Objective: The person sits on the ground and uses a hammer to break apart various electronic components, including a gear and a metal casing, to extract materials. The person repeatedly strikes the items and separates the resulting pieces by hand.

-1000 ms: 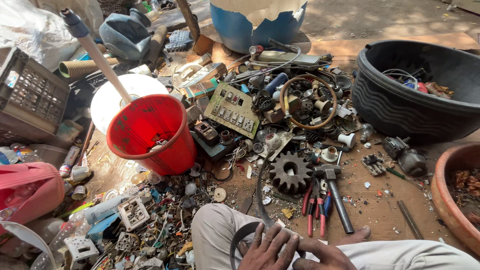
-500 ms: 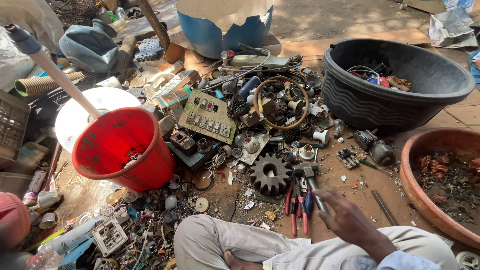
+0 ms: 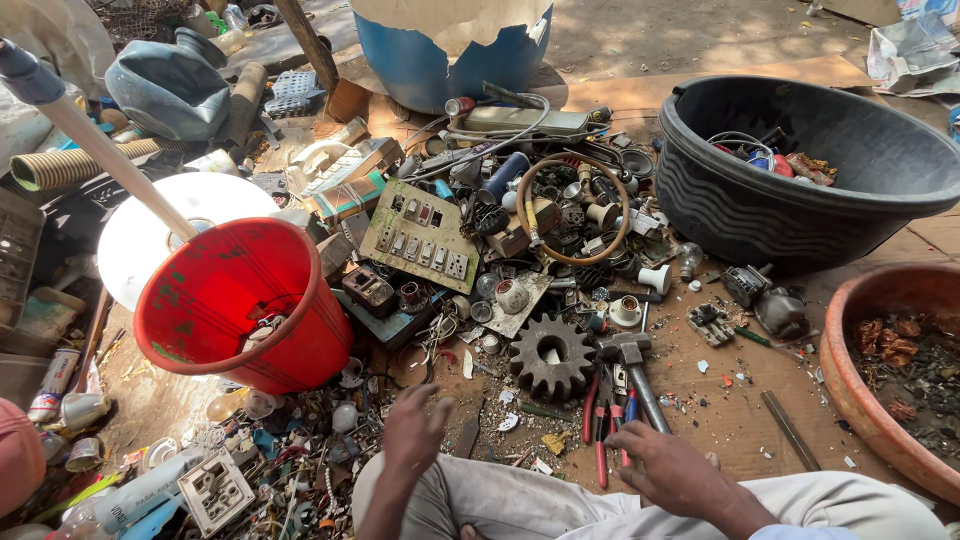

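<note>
Far left, a white pipe [image 3: 110, 165] leans out of a red bucket [image 3: 240, 315] that stands tipped toward the seated person, a white disc [image 3: 185, 225] behind it. Nearer, a pale switch plate [image 3: 215, 490] lies among small scrap. The left hand [image 3: 415, 430] hangs over the ground just right of the bucket, fingers spread and loose, gripping nothing; bits of wire and plastic lie under it. Beyond it sit a green switch panel [image 3: 420, 235] and a coiled hose ring [image 3: 570, 210], and nearer, a dark toothed gear [image 3: 550, 357] flat on the dirt. Right of the gear lie a hammer [image 3: 632, 365] and red-handled pliers [image 3: 600, 420], side by side. The right hand [image 3: 675, 470] rests low by the knee, fingers curled inward but empty, its fingertips just beside the pliers' handles. To take the pliers cleanly I'd judge it best to close on both handles together, clear of the hammer's shaft. Far right stand a black tub [image 3: 800, 180] and a terracotta bowl [image 3: 870, 400] of rusty bits
</note>
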